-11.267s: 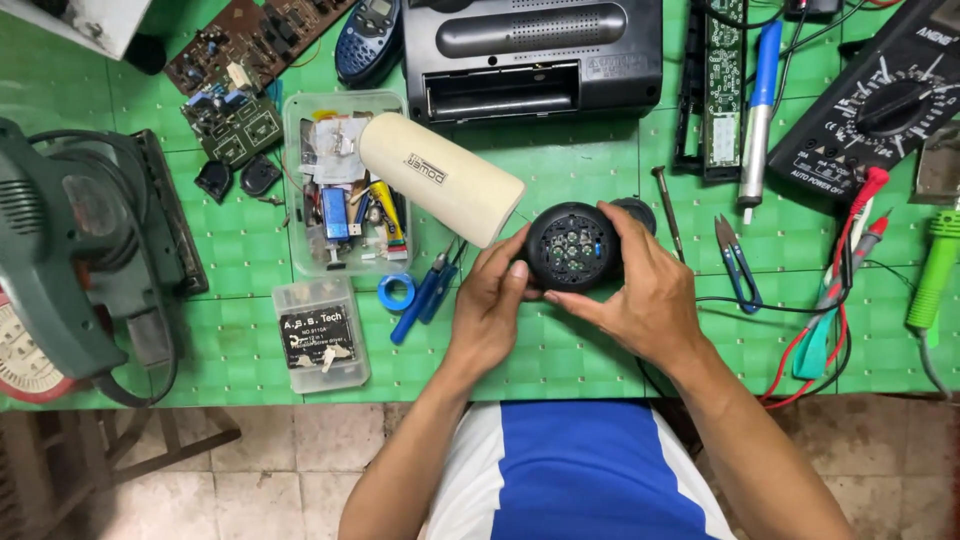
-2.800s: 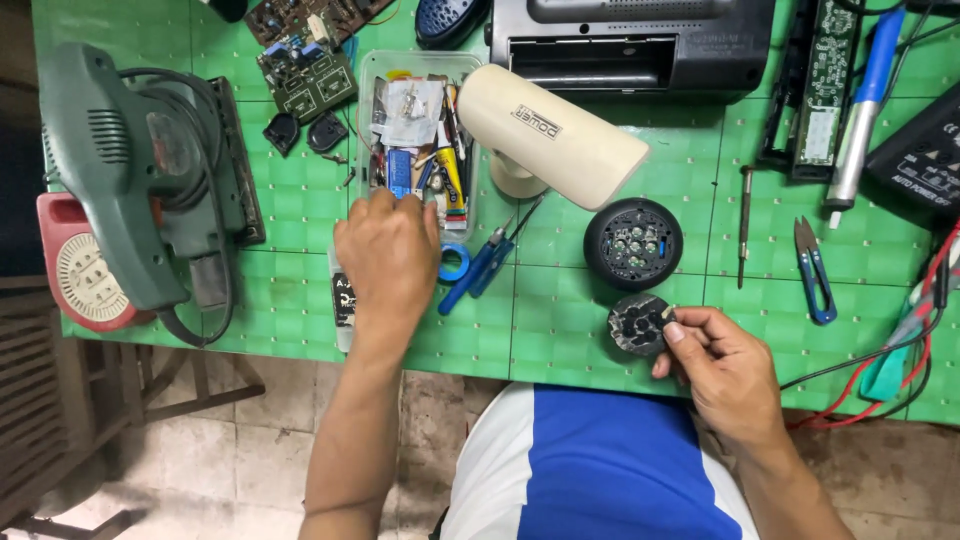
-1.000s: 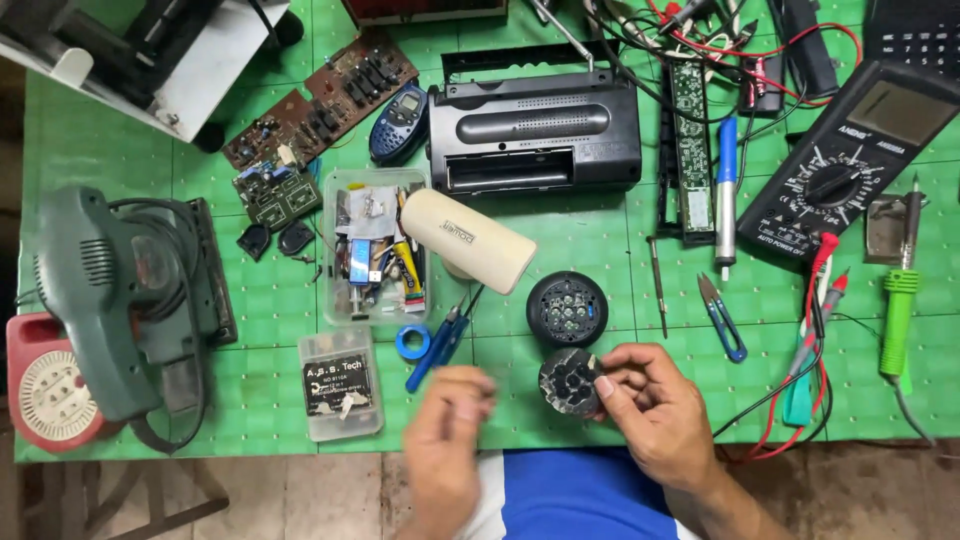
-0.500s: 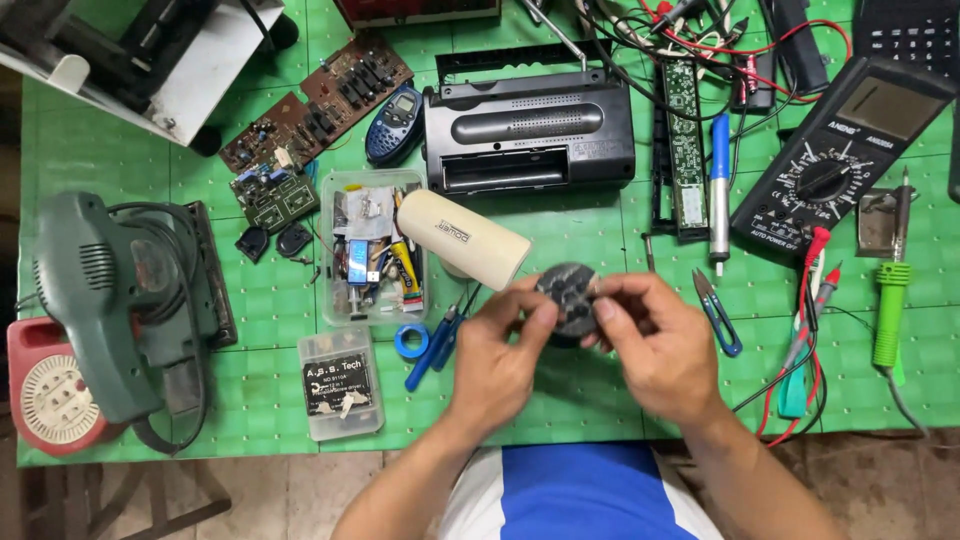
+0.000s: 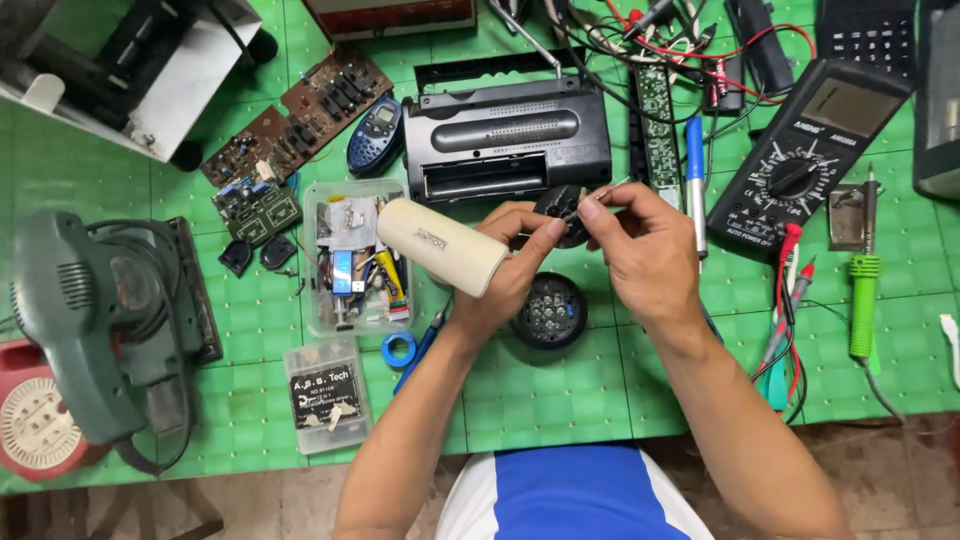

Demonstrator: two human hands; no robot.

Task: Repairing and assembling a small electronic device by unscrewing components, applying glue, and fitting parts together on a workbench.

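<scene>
Both of my hands are raised over the green mat, gripping a small round black part between them. My left hand pinches its left side. My right hand pinches its right side, and a thin metal pin sticks out past the fingertips. Below the hands a round black LED head lies face up on the mat. A cream cylindrical body rests tilted beside my left hand, partly over a clear parts box.
A black radio lies just behind the hands. A multimeter, blue pen, green soldering iron and red leads lie to the right. Left are circuit boards, a green sander, a small clear box and blue-handled scissors.
My hands have lifted the small black part up and away from the LED head, toward the radio. The camera view has shifted closer.
</scene>
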